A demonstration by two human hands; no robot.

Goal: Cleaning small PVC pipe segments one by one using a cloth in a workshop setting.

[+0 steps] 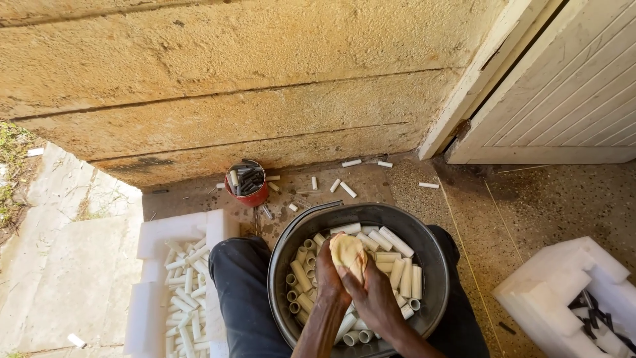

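Observation:
A dark round metal basin [434,248] rests on my lap, filled with several short cream plastic tube pieces [396,240]. Over its middle, my left hand [329,275] and my right hand [376,298] press together around a yellowish cloth [348,253], which seems wrapped over a tube piece I cannot see. Both hands grip the cloth, fingers closed.
A white foam box [173,229] with several white tube pieces [183,292] sits at my left knee. A second foam box [563,292] holding dark parts stands at right. A red tin [253,195] of dark pieces stands by the yellow wall [232,79]. Loose tubes [348,189] lie on the floor near the white door [570,99].

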